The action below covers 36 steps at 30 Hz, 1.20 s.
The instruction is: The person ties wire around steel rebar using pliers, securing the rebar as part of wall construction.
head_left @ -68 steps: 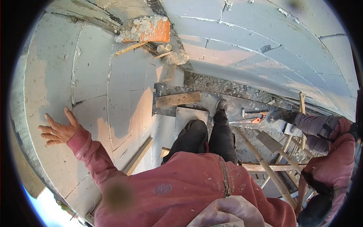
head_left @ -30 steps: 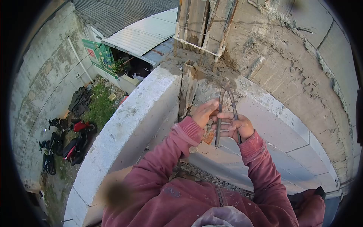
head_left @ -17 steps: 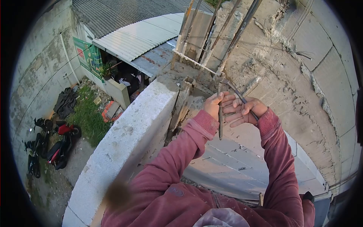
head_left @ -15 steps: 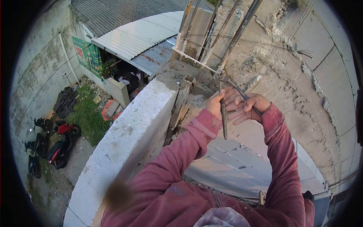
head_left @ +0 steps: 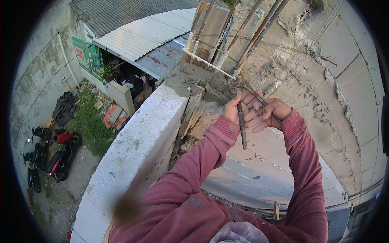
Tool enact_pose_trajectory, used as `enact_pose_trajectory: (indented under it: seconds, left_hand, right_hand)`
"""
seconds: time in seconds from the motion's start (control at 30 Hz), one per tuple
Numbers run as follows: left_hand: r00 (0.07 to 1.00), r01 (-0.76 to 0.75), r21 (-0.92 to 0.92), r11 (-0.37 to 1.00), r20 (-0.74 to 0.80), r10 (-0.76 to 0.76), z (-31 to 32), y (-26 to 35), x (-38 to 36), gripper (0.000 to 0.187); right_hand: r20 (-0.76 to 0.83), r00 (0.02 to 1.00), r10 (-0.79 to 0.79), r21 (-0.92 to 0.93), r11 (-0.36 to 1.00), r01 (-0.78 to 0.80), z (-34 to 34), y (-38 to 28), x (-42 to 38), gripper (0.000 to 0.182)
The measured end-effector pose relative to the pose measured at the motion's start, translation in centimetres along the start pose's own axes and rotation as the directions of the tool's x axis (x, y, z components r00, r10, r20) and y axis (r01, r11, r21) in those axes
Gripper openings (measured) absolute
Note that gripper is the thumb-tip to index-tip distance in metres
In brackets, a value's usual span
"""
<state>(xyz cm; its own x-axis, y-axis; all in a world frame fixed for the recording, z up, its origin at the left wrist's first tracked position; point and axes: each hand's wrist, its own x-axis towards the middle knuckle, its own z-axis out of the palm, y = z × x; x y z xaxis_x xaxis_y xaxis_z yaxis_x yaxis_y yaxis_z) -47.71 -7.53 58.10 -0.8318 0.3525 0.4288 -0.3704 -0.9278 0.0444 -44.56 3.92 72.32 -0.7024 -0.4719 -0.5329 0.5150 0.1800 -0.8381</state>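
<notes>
Both hands (head_left: 277, 110) hold dark, slender pincers (head_left: 242, 123), handles spread.

The left arm (head_left: 190, 162) and right arm (head_left: 304, 162) are reaching forward, the left hand (head_left: 232, 109) and right hand (head_left: 276, 110) curling close together, right fingers (head_left: 257, 120) pointing inward.

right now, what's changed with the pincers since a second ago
The pincers moved forward, their head at the near end of the whitish bar, handles spread wider. The left hand and right hand still hold them; the red motorbike stays parked.
</notes>
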Motion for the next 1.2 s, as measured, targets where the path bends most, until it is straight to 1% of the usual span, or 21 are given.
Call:
enact_pose_trajectory:
  seconds: [0.1,0.13,0.23,0.27,0.3,0.33,0.37,0.4,0.43,0.5,0.53,0.57,0.63,0.67,0.73,0.83,0.87,0.97,1.0,1.1,1.2]
  left_hand:
    - [0.997,0.013,-0.257,0.966,0.078,0.008,0.2,0.0,0.7,0.060]
    - [0.971,0.061,-0.159,0.985,0.237,-0.021,-0.2,0.1,0.8,0.054]
    - [0.978,-0.027,-0.158,0.987,0.200,0.059,-0.3,-0.2,1.7,0.044]
    - [0.994,-0.041,-0.060,0.997,0.094,0.046,-0.3,-0.1,1.5,0.035]
    - [0.994,-0.037,-0.053,0.998,0.102,0.042,-0.3,-0.2,1.4,0.033]
    - [0.993,-0.037,-0.046,0.998,0.113,0.042,-0.2,-0.2,1.5,0.032]
    - [0.991,-0.039,-0.041,0.998,0.123,0.044,-0.2,0.0,1.6,0.030]
    - [0.991,-0.063,-0.089,0.994,0.116,0.073,-0.1,-0.1,2.0,0.030]
    - [0.990,-0.087,-0.139,0.986,0.102,0.102,0.0,-0.7,2.4,0.029]
    - [0.986,-0.147,-0.191,0.970,0.045,0.158,0.3,-2.0,2.5,0.028]
    - [0.982,-0.185,-0.191,0.964,0.012,0.190,0.9,-2.3,2.9,0.027]
    - [0.974,-0.223,-0.188,0.956,-0.018,0.224,1.7,-2.6,3.2,0.027]
    - [0.961,-0.257,-0.153,0.954,-0.145,0.235,2.4,-3.3,3.6,0.026]
    - [0.956,-0.263,-0.148,0.953,-0.171,0.237,2.5,-3.4,3.9,0.026]
    - [0.940,-0.257,-0.108,0.960,-0.260,0.222,3.8,-3.2,4.0,0.029]
    - [0.951,-0.134,-0.072,0.988,-0.289,0.108,3.9,-2.2,3.4,0.032]
    - [0.936,-0.093,-0.007,0.996,-0.342,0.084,4.0,-2.0,3.1,0.035]
    - [0.904,-0.052,0.093,0.994,-0.419,0.086,4.2,-2.1,3.0,0.034]
    - [0.897,-0.066,0.091,0.994,-0.431,0.099,4.2,-2.1,3.0,0.033]
    - [0.876,-0.116,0.040,0.992,-0.466,0.121,4.3,-2.5,3.1,0.032]
    - [0.840,-0.111,0.201,0.973,-0.504,0.200,3.6,-2.9,2.9,0.028]
  right_hand:
    - [-0.059,0.998,-0.033,0.009,0.999,0.034,-0.8,1.8,0.7,0.027]
    - [-0.120,0.992,-0.044,0.017,0.999,0.047,-0.4,2.1,0.7,0.023]
    - [-0.182,0.982,-0.049,-0.127,0.992,0.026,0.4,2.0,0.6,0.017]
    - [-0.278,0.960,-0.035,-0.211,0.977,-0.026,0.6,2.1,0.5,0.019]
    - [-0.362,0.915,-0.180,-0.441,0.897,0.001,0.8,2.5,0.2,0.026]
    - [-0.401,0.852,-0.337,-0.649,0.761,-0.005,1.2,3.0,-0.4,0.033]
    - [-0.392,0.777,-0.493,-0.816,0.577,-0.046,1.9,3.7,-1.2,0.041]
    - [-0.349,0.666,-0.659,-0.932,0.166,-0.324,5.3,4.2,-3.1,0.073]
    - [-0.313,0.590,-0.744,-0.888,0.009,-0.459,7.3,5.1,-3.2,0.079]
    - [-0.185,0.458,-0.870,-0.667,-0.231,-0.708,9.8,7.0,-3.1,0.092]
    - [-0.310,0.472,-0.826,-0.615,-0.205,-0.762,9.1,6.7,-2.5,0.092]
    - [-0.288,0.454,-0.843,-0.607,-0.205,-0.768,8.1,6.4,-2.0,0.089]
    - [-0.231,0.415,-0.880,-0.590,-0.212,-0.779,5.8,6.1,-1.6,0.083]
    - [-0.157,0.395,-0.905,-0.606,-0.227,-0.762,5.0,6.3,-1.5,0.077]
    - [-0.223,0.447,-0.866,-0.605,-0.236,-0.760,5.9,5.7,-1.8,0.070]
    - [-0.329,0.534,-0.779,-0.658,-0.216,-0.721,5.9,6.0,-1.5,0.060]
    - [-0.362,0.569,-0.738,-0.685,-0.204,-0.700,5.6,6.4,-1.2,0.056]
    - [-0.307,0.593,-0.744,-0.770,-0.173,-0.614,3.8,7.1,-0.9,0.047]
    - [-0.289,0.591,-0.753,-0.775,-0.178,-0.606,4.5,6.8,-1.3,0.037]
    - [-0.089,0.359,-0.929,-0.700,-0.198,-0.686,5.0,8.5,-0.2,0.026]
    - [-0.294,0.425,-0.856,-0.796,-0.027,-0.604,2.2,8.9,0.8,0.020]
